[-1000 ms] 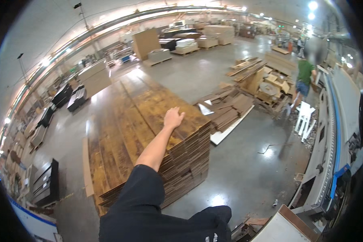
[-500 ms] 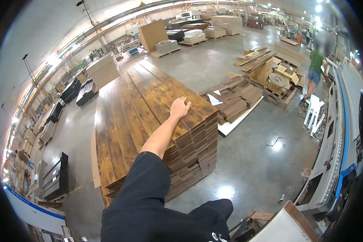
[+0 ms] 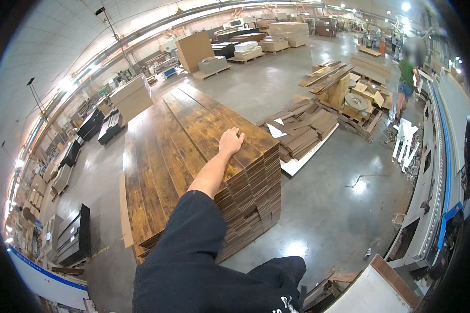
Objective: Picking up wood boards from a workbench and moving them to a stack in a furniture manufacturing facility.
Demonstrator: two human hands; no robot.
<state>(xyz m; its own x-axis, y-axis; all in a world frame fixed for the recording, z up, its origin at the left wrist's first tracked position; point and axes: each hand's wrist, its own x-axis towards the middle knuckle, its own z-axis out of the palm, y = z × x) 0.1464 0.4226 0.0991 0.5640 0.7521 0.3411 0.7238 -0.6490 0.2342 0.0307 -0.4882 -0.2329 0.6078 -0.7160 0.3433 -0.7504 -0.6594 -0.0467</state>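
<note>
My left hand [image 3: 231, 141] rests palm down on a tall stack of brown wood-grain boards [image 3: 164, 151]. Its fingers lie loosely spread near the right side of the top layer, gripping nothing. The boards run lengthwise away from me, with thin dark gaps between rows. Many layered edges show on the stack's near right side. Of my right arm only the dark sleeve [image 3: 279, 274] appears at the lower edge; the right hand is out of sight.
Loose brown panels [image 3: 303, 130] lie on the floor right of the stack. Beyond them stands a pallet with boxes and a roll [image 3: 356, 101]. A long machine [image 3: 428, 172] lines the right side, with a person in green [image 3: 407, 78] beside it. A white panel [image 3: 368, 292] is near lower right.
The view has shifted slightly. My left hand stays on the boards at about the same spot. The person in green has changed posture beside the machine.
</note>
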